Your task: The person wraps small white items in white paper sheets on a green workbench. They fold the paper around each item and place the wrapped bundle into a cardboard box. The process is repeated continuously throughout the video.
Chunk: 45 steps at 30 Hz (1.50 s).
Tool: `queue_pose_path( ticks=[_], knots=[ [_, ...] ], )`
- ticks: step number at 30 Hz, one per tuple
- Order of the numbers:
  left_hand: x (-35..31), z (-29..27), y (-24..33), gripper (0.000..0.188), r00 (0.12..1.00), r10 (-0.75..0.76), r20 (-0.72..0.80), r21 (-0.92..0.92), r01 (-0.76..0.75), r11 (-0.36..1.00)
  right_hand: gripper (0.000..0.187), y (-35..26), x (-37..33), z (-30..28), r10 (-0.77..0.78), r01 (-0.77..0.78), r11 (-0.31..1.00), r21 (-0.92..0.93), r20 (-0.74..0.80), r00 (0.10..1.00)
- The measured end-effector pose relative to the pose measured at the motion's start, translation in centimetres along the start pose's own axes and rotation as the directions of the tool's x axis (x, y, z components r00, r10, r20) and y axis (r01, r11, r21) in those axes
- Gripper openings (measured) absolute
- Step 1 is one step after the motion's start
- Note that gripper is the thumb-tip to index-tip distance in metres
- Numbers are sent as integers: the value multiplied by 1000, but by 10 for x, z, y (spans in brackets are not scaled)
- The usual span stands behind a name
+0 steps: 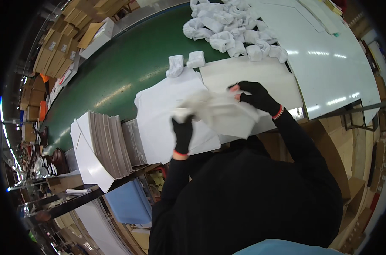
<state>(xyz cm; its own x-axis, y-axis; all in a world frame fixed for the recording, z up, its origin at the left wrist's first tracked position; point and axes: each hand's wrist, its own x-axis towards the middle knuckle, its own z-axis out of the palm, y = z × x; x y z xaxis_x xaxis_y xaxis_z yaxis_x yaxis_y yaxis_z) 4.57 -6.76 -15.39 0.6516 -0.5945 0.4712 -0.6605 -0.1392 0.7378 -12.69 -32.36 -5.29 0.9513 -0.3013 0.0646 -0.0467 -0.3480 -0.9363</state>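
Both my hands wear black fingerless gloves. My left hand [183,134] is closed at the near end of a crumpled off-white paper sheet [234,118], which is smeared by motion where it bunches up. My right hand [256,97] hovers over the far right side of that sheet, its bare fingertips apart and nothing visible between them. Beneath lies a stack of white sheets [157,114] on the table, with a cream sheet stack [261,74] to its right. Two small white wrapped bundles [175,66] rest just beyond the white sheets.
A heap of white paper wads [227,27] lies at the back. The green table surface [112,80] runs to the left, where folded grey-white boards [103,144] stand packed together. A glossy pale tabletop [329,72] is on the right. Cardboard boxes [52,49] are piled at far left.
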Motion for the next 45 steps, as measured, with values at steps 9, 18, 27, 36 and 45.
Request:
queue_pose_path(
  ticks=[9, 18, 27, 36, 45],
  knots=[
    [-23, -93, -4, 42, 754, -582, -304, -651, 282, 705, 64, 195, -78, -16, -68, -175, 579, -796, -261, 963],
    [-7, -70, 30, 48, 839, -380, -390, -479, 167, 862, 24, 208, -36, -42, -105, -401, 752, -523, -696, 711],
    [23, -32, 121, 66, 978, 20, -208, -151, -53, 987, 33, -43, 29, 109, -170, 143, 898, 417, 28, 985],
    [27, -131, 66, 40, 988, 122, -97, 436, -68, 897, 22, 4, 3, 110, -16, -19, 987, 157, 222, 975],
    [-37, -72, -46, 85, 922, -303, 240, 613, 98, 784, 28, 91, -20, 140, -141, 206, 934, -290, 232, 963]
  ],
)
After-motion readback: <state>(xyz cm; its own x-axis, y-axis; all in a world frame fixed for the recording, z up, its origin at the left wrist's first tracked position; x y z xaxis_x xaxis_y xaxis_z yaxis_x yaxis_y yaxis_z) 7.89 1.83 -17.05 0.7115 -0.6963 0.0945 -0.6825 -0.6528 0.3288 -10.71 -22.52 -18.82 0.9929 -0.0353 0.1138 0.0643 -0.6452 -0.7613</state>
